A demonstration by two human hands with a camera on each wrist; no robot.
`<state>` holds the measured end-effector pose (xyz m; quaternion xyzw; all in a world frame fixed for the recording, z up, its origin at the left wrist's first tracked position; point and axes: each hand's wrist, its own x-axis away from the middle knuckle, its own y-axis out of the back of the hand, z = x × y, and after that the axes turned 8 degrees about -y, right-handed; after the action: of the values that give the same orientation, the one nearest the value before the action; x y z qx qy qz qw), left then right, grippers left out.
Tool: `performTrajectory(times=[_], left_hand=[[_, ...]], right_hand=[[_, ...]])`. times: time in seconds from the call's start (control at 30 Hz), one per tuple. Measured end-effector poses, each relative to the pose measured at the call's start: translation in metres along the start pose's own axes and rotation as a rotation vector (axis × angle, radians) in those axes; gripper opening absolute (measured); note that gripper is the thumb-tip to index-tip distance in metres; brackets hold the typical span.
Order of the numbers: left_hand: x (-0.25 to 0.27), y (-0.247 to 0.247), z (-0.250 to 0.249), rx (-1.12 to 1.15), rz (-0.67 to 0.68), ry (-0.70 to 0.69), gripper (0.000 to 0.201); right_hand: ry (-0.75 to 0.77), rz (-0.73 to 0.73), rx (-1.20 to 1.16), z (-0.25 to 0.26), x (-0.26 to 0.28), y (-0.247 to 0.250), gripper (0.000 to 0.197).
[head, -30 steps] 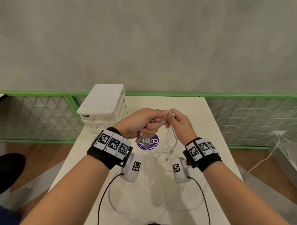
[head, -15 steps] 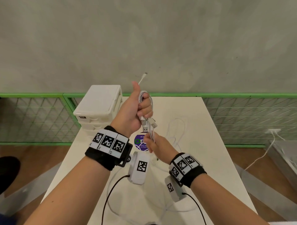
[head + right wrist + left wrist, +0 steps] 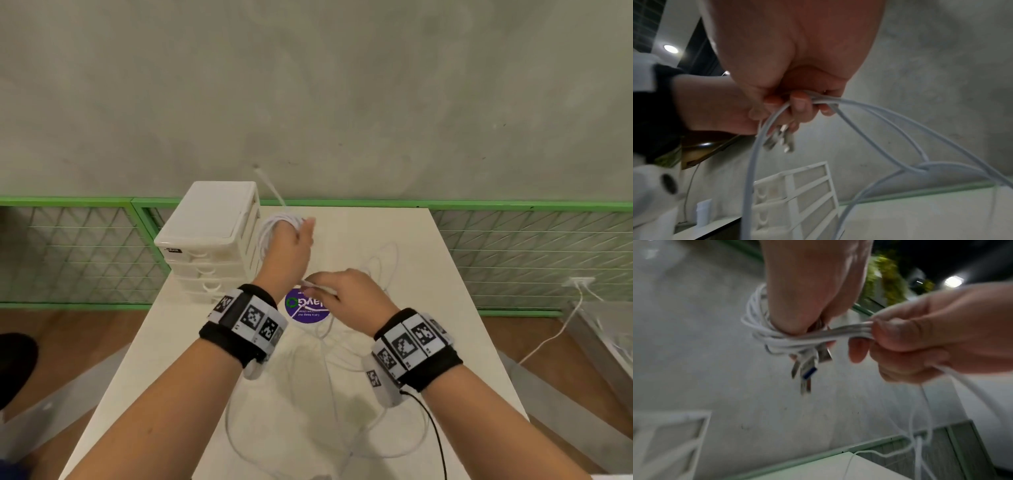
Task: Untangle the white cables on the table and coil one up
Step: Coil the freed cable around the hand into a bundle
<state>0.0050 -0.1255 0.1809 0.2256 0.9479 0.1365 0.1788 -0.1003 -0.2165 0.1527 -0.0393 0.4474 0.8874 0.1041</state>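
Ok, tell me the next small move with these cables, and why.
Probably carry the right hand round the left hand for one more wrap. White loops already circle the left hand, the right grip holds taut strands leading to them, and slack cable lies on the table.

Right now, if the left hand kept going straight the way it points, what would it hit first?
Probably nothing on the table: the left hand, wrapped in coiled cable, points past the drawer box toward the grey wall. Depth is unclear.
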Motion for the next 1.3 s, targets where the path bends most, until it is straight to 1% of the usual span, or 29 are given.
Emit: performTrajectory(times=[0.07, 0.1, 0.13, 0.2, 0.23, 0.3, 0.37, 0.4, 0.43, 0.47, 0.5, 0.53, 0.6, 0.63, 0.7, 0.73, 0.77, 0.87, 0.93, 0.97, 1.0, 1.07, 1.1, 1.13, 1.17, 1.2, 1.23, 1.27, 1.3], left_hand=[[0.005, -0.001, -0.003, -0.232, 0.292, 0.045, 0.046], [0.007, -0.001, -0.005, -0.295, 0.414, 0.088, 0.047], [0.008, -0.001, -0.006, -0.322, 0.501, 0.125, 0.048], [0.011, 0.001, -0.014, -0.347, 0.603, 0.147, 0.050], [0.012, 0.002, -0.017, -0.355, 0.632, 0.139, 0.051], [0.013, 0.003, -0.022, -0.339, 0.669, 0.144, 0.052], [0.012, 0.005, -0.025, -0.281, 0.724, 0.158, 0.062], [0.012, 0.008, -0.024, -0.245, 0.767, 0.162, 0.064], [0.013, 0.010, -0.025, -0.208, 0.807, 0.163, 0.060], [0.014, 0.012, -0.024, -0.175, 0.833, 0.156, 0.052], [0.015, 0.014, -0.023, -0.155, 0.840, 0.149, 0.043], [0.016, 0.016, -0.022, -0.151, 0.820, 0.146, 0.038], [0.017, 0.015, -0.018, -0.128, 0.725, 0.144, 0.031], [0.016, 0.015, -0.017, -0.083, 0.669, 0.153, 0.030], [0.013, 0.019, -0.015, 0.015, 0.548, 0.195, 0.029], [0.011, 0.022, -0.015, 0.044, 0.500, 0.213, 0.027], [0.010, 0.026, -0.015, 0.053, 0.469, 0.224, 0.026], [0.009, 0.032, -0.014, 0.014, 0.459, 0.249, 0.026], [0.011, 0.029, -0.013, -0.011, 0.470, 0.265, 0.027], [0.012, 0.028, -0.013, -0.010, 0.466, 0.268, 0.028], [0.013, 0.026, -0.015, -0.001, 0.458, 0.268, 0.028], [0.015, 0.022, -0.019, 0.022, 0.452, 0.268, 0.027], [0.016, 0.019, -0.021, 0.028, 0.459, 0.262, 0.027], [0.017, 0.016, -0.024, 0.032, 0.470, 0.249, 0.026], [0.019, 0.014, -0.027, 0.041, 0.484, 0.235, 0.026], [0.020, 0.011, -0.031, 0.063, 0.498, 0.224, 0.027], [0.021, 0.009, -0.034, 0.094, 0.507, 0.216, 0.027], [0.021, 0.008, -0.038, 0.124, 0.509, 0.209, 0.028], [0.021, 0.009, -0.040, 0.138, 0.504, 0.202, 0.027]], right_hand=[[0.001, -0.033, 0.011, -0.009, -0.004, 0.010, 0.018], [0.016, -0.048, 0.005, -0.013, -0.005, 0.015, 0.016], [0.042, -0.065, -0.006, -0.016, -0.005, 0.019, 0.013], [0.100, -0.089, -0.070, -0.019, -0.002, 0.024, 0.009], [0.118, -0.094, -0.118, -0.019, 0.000, 0.025, 0.010], [0.109, -0.101, -0.184, -0.019, 0.003, 0.025, 0.015], [0.059, -0.128, -0.228, -0.022, 0.006, 0.027, 0.018], [0.005, -0.157, -0.276, -0.025, 0.007, 0.030, 0.021], [-0.054, -0.189, -0.345, -0.029, 0.008, 0.034, 0.024], [-0.092, -0.211, -0.390, -0.032, 0.009, 0.039, 0.026], [-0.094, -0.220, -0.386, -0.036, 0.009, 0.041, 0.025], [-0.082, -0.217, -0.324, -0.039, 0.009, 0.042, 0.023], [-0.076, -0.251, -0.177, -0.045, 0.009, 0.038, 0.023], [-0.093, -0.289, -0.135, -0.049, 0.009, 0.036, 0.021], [-0.152, -0.366, -0.087, -0.059, 0.011, 0.036, 0.008], [-0.188, -0.384, -0.048, -0.067, 0.013, 0.036, 0.006], [-0.235, -0.372, -0.012, -0.075, 0.016, 0.035, 0.006], [-0.453, -0.254, 0.093, -0.092, 0.019, 0.033, 0.013], [-0.526, -0.164, 0.157, -0.094, 0.018, 0.032, 0.038], [-0.513, -0.166, 0.168, -0.091, 0.016, 0.032, 0.050], [-0.465, -0.208, 0.150, -0.087, 0.015, 0.033, 0.059], [-0.286, -0.306, -0.014, -0.073, 0.015, 0.037, 0.069], [-0.193, -0.294, -0.125, -0.064, 0.015, 0.038, 0.073], [-0.132, -0.237, -0.219, -0.052, 0.014, 0.037, 0.077], [-0.107, -0.165, -0.297, -0.040, 0.013, 0.034, 0.080], [-0.104, -0.108, -0.365, -0.030, 0.012, 0.028, 0.082], [-0.110, -0.081, -0.419, -0.022, 0.009, 0.021, 0.078], [-0.116, -0.088, -0.449, -0.019, 0.005, 0.014, 0.069], [-0.120, -0.111, -0.455, -0.019, 0.002, 0.008, 0.055]])
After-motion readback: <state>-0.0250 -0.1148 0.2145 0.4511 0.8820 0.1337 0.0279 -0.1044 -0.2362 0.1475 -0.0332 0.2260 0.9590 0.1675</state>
